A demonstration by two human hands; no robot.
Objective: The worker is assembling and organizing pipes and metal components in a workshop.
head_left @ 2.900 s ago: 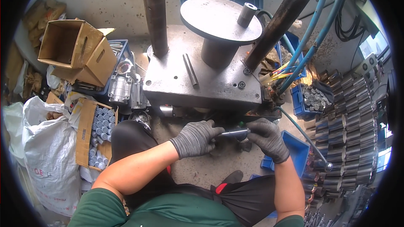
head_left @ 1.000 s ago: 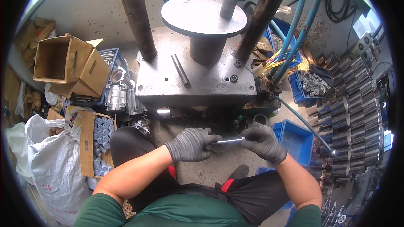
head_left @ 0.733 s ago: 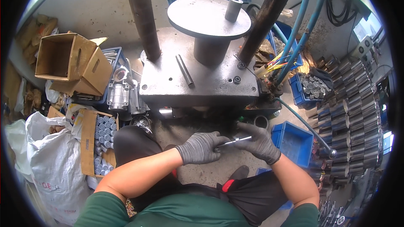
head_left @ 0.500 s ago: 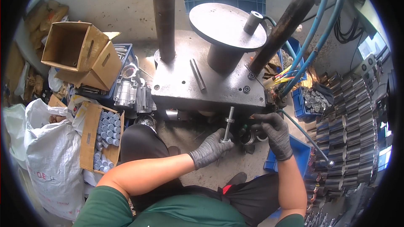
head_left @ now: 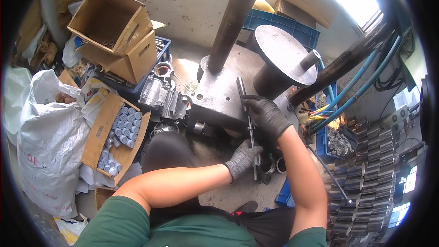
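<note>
My left hand (head_left: 243,159), in a dark grey glove, is closed round a slim metal shaft (head_left: 251,133) with a collar partway along it. The shaft stands tilted in front of the machine's steel base, its lower end showing below my fingers. My right hand (head_left: 267,116), gloved too, is closed on a steel tube (head_left: 241,86) just above the shaft. Tube and shaft are roughly in line; whether the tube sits over the shaft's end or only meets it, I cannot tell, as my fingers cover part of the join.
The steel base plate (head_left: 215,84) carries a thick post (head_left: 233,27) and a round disc (head_left: 279,48). Metal castings (head_left: 160,93) and an open carton (head_left: 98,132) of grey cylinders lie left. Stacked metal parts (head_left: 361,178) and blue hoses (head_left: 356,89) are right.
My right hand has moved up and left and taken hold of the steel tube that lay on the base plate. The tube is now by the shaft's upper end. The view has shifted.
</note>
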